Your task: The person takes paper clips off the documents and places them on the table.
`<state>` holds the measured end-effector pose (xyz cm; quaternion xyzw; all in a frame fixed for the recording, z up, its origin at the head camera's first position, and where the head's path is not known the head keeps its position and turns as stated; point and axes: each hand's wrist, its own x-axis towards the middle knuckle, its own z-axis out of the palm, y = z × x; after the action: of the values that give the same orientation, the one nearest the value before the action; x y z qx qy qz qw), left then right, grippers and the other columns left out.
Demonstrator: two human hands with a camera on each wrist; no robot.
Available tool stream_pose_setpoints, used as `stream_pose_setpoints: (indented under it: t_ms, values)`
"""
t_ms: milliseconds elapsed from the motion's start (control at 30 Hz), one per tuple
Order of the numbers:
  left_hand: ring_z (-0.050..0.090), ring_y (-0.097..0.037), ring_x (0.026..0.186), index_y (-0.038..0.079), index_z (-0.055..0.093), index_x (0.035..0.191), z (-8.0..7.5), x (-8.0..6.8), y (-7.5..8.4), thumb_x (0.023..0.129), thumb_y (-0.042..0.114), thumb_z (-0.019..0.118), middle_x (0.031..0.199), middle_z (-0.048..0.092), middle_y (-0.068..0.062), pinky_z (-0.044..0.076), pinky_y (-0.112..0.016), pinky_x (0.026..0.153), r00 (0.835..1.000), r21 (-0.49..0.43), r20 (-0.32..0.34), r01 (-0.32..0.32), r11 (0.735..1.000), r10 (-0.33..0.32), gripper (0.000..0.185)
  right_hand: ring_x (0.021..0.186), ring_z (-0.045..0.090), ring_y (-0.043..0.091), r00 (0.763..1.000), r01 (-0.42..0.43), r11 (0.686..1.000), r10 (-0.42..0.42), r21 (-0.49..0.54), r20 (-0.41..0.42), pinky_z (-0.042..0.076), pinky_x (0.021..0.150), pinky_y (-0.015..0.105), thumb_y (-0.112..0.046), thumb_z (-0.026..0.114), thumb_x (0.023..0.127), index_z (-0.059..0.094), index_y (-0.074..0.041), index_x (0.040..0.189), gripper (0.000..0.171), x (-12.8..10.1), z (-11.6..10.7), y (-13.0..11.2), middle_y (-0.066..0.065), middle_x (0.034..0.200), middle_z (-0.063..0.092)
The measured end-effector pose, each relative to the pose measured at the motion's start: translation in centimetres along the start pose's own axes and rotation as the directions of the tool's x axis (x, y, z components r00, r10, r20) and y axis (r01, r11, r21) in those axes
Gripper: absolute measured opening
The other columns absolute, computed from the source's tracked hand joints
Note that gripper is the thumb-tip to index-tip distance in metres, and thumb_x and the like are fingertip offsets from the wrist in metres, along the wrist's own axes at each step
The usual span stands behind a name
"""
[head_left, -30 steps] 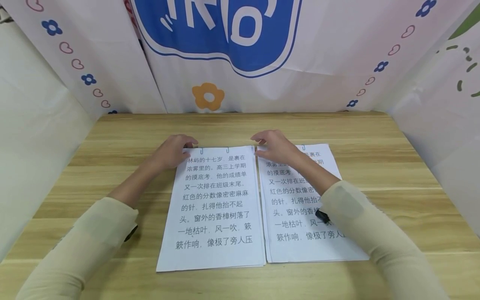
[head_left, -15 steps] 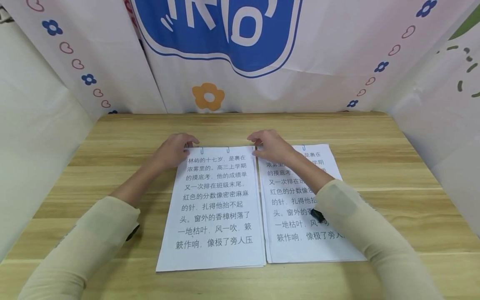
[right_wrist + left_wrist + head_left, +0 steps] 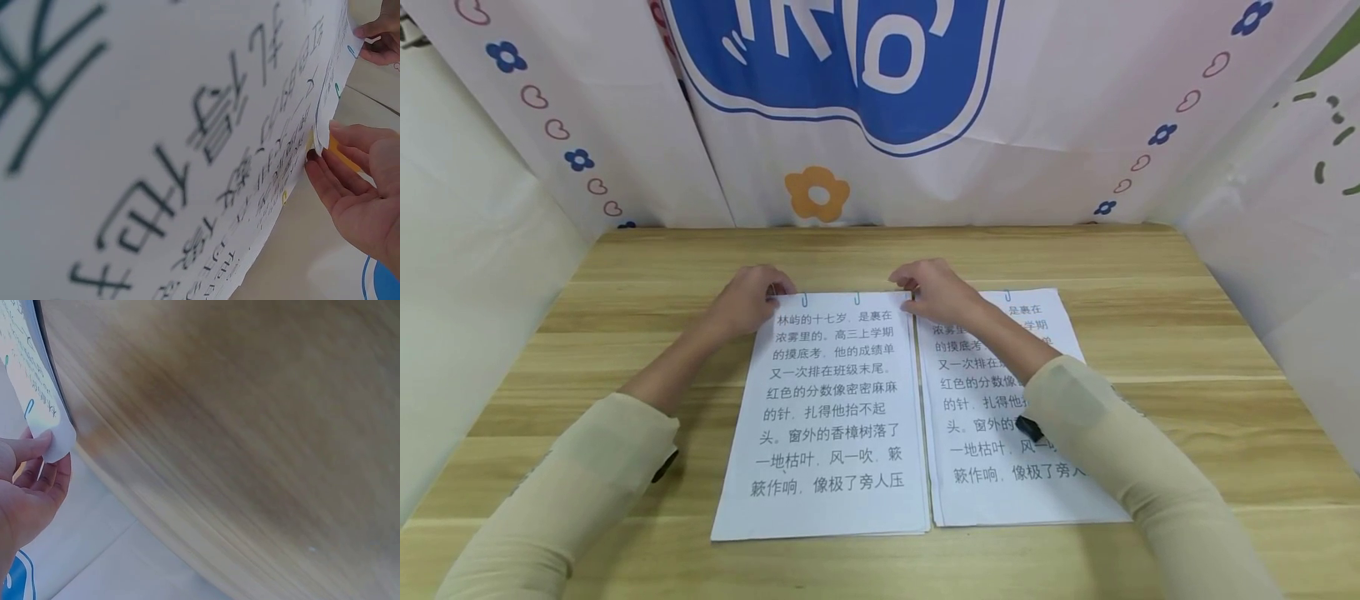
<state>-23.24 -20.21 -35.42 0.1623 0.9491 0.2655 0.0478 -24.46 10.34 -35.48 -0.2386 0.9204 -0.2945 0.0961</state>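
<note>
Two stacks of printed paper lie side by side in the head view, the left stack [image 3: 820, 518] and the right stack [image 3: 992, 503]. My left hand [image 3: 747, 302] pinches the left stack's far left corner; in the left wrist view the thumb [image 3: 41, 442] lies on top, fingers beneath. With my right hand [image 3: 946, 293] I pinch the same stack's far right corner, thumb [image 3: 350, 132] on the printed side in the right wrist view. Blue paper clips, one [image 3: 804, 300] near the left hand and another [image 3: 857, 298] farther right, sit on its far edge.
My right forearm crosses the right stack, which carries a paper clip [image 3: 1007, 296] on its far edge. Both stacks rest on a wood-grain table [image 3: 1210, 400]. Behind its far edge hangs a printed white backdrop [image 3: 1022, 183]; pale sheets flank both sides.
My right hand has slid a little left onto the left stack's far right corner and now pinches it. The left hand has barely moved, and the stack has shifted very slightly away from me.
</note>
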Motion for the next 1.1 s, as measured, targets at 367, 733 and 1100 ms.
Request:
stream_pose_setpoints:
  t_ms: [367, 733, 1100]
  values:
    - [0.06, -0.034, 0.091, -0.009, 0.069, 0.102, -0.04, -0.08, -0.11, 0.091, -0.02, 0.054, 0.099, 0.066, -0.022, 0.051, -0.042, 0.081, 1.0, -0.047, -0.006, -0.008, 0.999, 0.008, 0.022, 0.113, 0.065, 0.027, 1.0, 0.009, 1.0, -0.009, 0.001, 0.008, 0.052, 0.103, 0.036, 0.007, 0.067, 0.094, 0.067, 0.0, 0.131, 0.038, 0.03, 0.14, -0.37, 0.016, 0.121, 0.07]
    - [0.061, -0.036, 0.097, -0.01, 0.069, 0.108, -0.15, -0.25, -0.16, 0.092, -0.019, 0.053, 0.104, 0.066, -0.024, 0.052, -0.046, 0.087, 0.999, -0.054, -0.03, -0.017, 0.998, 0.015, 0.024, 0.097, 0.065, 0.025, 0.999, 0.026, 0.998, -0.025, 0.065, -0.021, 0.056, 0.09, 0.033, 0.013, 0.061, 0.093, 0.071, 0.0, 0.109, 0.023, 0.28, 0.14, -0.6, 0.012, 0.101, 0.07]
    - [0.062, -0.037, 0.099, -0.011, 0.068, 0.11, -0.29, -0.32, -0.59, 0.092, -0.019, 0.051, 0.105, 0.066, -0.025, 0.052, -0.049, 0.088, 0.998, -0.068, -0.064, -0.024, 0.997, 0.019, 0.027, 0.096, 0.063, 0.025, 0.999, -0.004, 0.997, 0.007, 0.08, -0.039, 0.055, 0.089, 0.033, 0.013, 0.061, 0.092, 0.07, 0.0, 0.103, 0.02, 0.36, 0.22, -0.71, 0.012, 0.1, 0.068]
